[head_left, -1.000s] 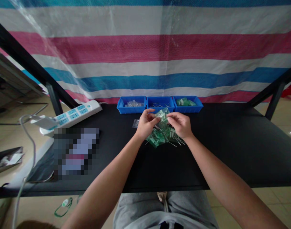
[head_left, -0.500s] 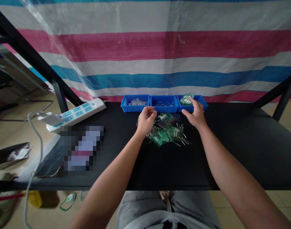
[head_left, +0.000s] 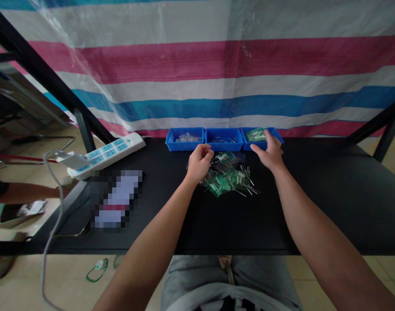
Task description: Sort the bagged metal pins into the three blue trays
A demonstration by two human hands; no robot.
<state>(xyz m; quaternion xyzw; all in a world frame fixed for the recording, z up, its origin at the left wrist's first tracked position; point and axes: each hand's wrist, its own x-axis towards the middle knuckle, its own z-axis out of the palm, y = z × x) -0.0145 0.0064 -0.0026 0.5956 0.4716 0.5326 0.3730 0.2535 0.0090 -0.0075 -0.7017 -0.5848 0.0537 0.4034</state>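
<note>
My left hand (head_left: 200,163) is closed, its fingertips pressed together at the left side of a pile of small green plastic bags (head_left: 221,181). Whatever it pinches is too small or hidden to make out. Thin metal rods (head_left: 249,186) stick out at the pile's right side. My right hand (head_left: 271,152) is open, thumb and fingers apart, at the front right of the right blue bin (head_left: 247,146). Green bags (head_left: 256,134) lie in that bin, beside my fingertips. The middle blue bin (head_left: 223,147) holds a few thin metal pieces, and the left blue bin (head_left: 184,147) holds clear plastic bags (head_left: 188,138).
A white power strip (head_left: 108,154) with a plug and grey cable (head_left: 56,224) lies at the left of the black table (head_left: 330,194). Nearer me is a blurred-out flat object (head_left: 119,198). Another person's arm (head_left: 32,191) shows at far left. A striped sheet (head_left: 197,56) hangs behind.
My right hand has shifted slightly right, and the green bags in the right bin lie flatter and lower. My left hand stays by the pile. Another person's arm has appeared at the left.
</note>
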